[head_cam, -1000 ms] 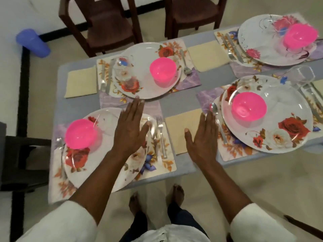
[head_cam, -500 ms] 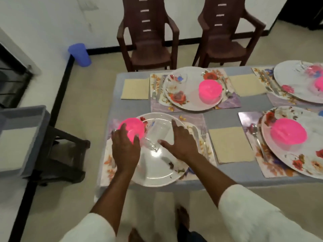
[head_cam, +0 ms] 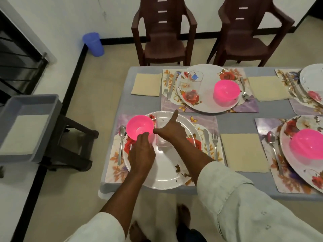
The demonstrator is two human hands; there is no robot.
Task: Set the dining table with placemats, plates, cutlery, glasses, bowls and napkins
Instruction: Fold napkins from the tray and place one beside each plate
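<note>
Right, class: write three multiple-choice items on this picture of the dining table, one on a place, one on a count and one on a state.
1. At the nearest setting, where does the metal spoon lie?
A. left of the white flowered plate
B. right of the plate
C. inside the bowl

2. How many dark brown plastic chairs stand beyond the table?
A. one
B. two
C. four

3. How does the round pink plastic bowl on that nearest plate stand?
A. upside down
B. on its side
C. mouth up

Answers:
1 A: the spoon lies on the placemat, along the plate's left edge.
2 B: two chairs stand side by side at the far edge.
3 C: its hollow inside and round bottom face the camera.
</note>
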